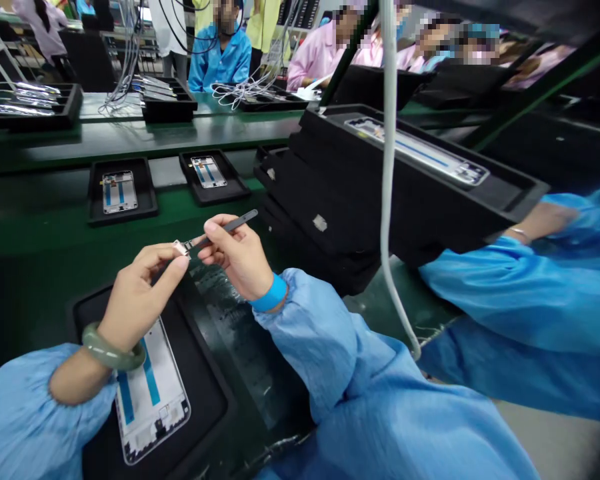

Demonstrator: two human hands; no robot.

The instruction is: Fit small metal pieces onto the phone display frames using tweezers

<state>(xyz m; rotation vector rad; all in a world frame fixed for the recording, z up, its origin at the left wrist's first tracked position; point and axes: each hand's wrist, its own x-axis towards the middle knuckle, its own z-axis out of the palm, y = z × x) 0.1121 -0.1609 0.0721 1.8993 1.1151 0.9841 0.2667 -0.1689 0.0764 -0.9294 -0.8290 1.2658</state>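
Observation:
Between thumb and fingers, my left hand point(143, 287) pinches a small pale part point(181, 249), too small to name. My right hand point(240, 257) grips dark tweezers point(235, 223), and their tips meet that part. Below my left wrist lies an opened phone frame point(167, 377) with two blue strips, resting in a black tray point(207, 380). My left hand and its green bangle cover the upper end of the frame.
Two black trays point(153, 193) point(225, 197) with phone frames lie ahead on the green bench point(35, 247). Stacked black trays point(325, 200) rise on the right, behind a hanging grey cable point(389, 167). A co-worker's blue sleeve point(505, 287) is at the right.

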